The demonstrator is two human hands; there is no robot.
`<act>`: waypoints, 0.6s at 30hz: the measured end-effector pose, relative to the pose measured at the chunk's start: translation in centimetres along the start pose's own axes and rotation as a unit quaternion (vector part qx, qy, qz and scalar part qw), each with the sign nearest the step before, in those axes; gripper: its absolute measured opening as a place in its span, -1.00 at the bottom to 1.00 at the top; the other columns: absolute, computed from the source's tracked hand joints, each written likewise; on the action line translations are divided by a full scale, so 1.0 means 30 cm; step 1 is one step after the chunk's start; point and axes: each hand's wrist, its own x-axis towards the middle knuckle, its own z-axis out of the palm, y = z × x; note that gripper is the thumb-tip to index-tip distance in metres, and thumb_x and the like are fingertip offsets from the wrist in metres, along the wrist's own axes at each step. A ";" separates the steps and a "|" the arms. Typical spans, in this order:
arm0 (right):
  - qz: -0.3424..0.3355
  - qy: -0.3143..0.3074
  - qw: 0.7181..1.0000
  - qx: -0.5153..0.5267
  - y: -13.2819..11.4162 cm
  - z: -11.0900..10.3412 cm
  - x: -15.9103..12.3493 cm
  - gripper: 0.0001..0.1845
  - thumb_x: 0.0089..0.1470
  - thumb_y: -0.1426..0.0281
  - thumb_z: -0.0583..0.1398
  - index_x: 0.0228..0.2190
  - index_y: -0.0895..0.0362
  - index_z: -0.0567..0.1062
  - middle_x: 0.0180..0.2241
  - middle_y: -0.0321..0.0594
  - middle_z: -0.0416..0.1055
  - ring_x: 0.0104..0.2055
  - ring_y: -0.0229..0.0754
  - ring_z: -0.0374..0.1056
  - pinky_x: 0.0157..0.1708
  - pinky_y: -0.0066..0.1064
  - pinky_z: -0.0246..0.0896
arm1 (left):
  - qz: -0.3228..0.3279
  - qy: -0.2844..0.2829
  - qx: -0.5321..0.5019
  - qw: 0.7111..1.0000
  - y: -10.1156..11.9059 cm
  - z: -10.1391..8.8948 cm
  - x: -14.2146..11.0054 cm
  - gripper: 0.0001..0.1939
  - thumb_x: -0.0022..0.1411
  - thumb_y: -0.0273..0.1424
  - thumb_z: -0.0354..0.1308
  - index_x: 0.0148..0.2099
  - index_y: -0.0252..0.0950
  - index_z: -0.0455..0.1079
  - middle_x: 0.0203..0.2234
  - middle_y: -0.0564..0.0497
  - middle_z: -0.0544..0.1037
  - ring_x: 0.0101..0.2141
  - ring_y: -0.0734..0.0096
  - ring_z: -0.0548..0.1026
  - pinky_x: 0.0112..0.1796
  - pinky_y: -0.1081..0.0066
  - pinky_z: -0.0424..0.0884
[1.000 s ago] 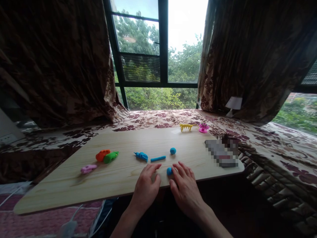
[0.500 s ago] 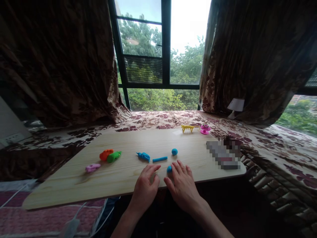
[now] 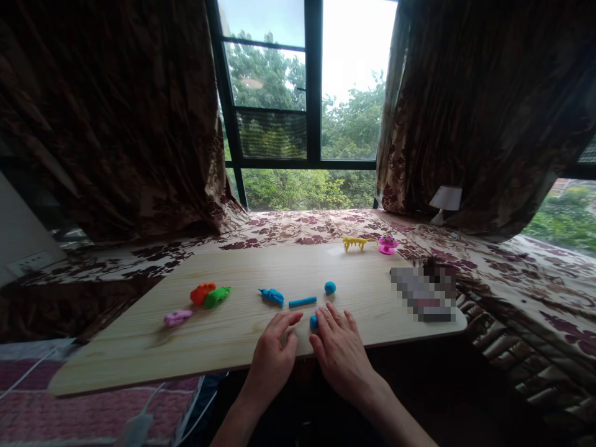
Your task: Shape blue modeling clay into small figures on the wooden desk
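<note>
At the table's front edge my right hand (image 3: 339, 341) lies with its fingers stretched out over a lump of blue modelling clay (image 3: 313, 322), which peeks out on the left side of the fingers. The rest of that lump is hidden under them. My left hand (image 3: 274, 347) rests at the edge too, fingers loosely curved, thumb apart, nothing in it. Just beyond the hands lie a blue clay roll (image 3: 302, 302), a blue clay ball (image 3: 330, 287) and a blue clay figure (image 3: 271, 297) with a pointed end.
On the pale wooden table (image 3: 242, 341), orange (image 3: 202, 293), green (image 3: 217, 297) and pink (image 3: 177, 318) clay shapes lie at the left. A yellow toothed toy (image 3: 354, 243) and a pink stand (image 3: 387, 244) are at the back. A blurred-out object (image 3: 423, 295) lies at the right.
The blue lump shows slightly further left beside my right fingers. My left hand has barely moved. The whole view has shifted a little.
</note>
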 end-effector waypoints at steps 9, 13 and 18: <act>-0.067 -0.018 0.997 -0.019 0.013 0.012 -0.151 -0.41 0.19 0.38 -0.04 0.22 0.10 -0.07 0.26 -0.25 -0.12 0.29 -0.08 -0.25 0.21 0.00 -0.35 | 0.000 0.007 0.000 1.000 0.005 -0.002 -0.013 -0.64 0.11 -0.58 -0.07 -0.07 -0.23 0.35 -0.14 0.01 0.44 -0.06 0.38 0.35 0.03 0.29 0.23; -0.034 -0.006 0.999 0.001 0.008 -0.001 -0.042 -0.47 0.19 0.31 -0.03 0.17 0.17 0.09 0.18 -0.17 0.11 0.27 -0.04 -0.17 0.20 0.00 -0.29 | 0.003 0.003 -0.003 1.000 -0.004 -0.006 -0.009 -0.64 0.11 -0.59 -0.07 -0.07 -0.22 0.35 -0.13 0.01 0.43 -0.06 0.39 0.36 0.04 0.29 0.23; -0.082 -0.012 0.996 0.020 0.028 -0.024 -0.031 -0.47 0.20 0.36 -0.04 0.18 0.15 0.06 0.18 -0.19 0.12 0.27 -0.08 -0.17 0.22 -0.04 -0.29 | 0.013 -0.011 0.012 1.000 -0.007 -0.003 -0.005 -0.66 0.16 -0.50 -0.03 -0.01 -0.20 0.33 -0.06 -0.01 0.43 0.00 0.36 0.33 0.06 0.25 0.21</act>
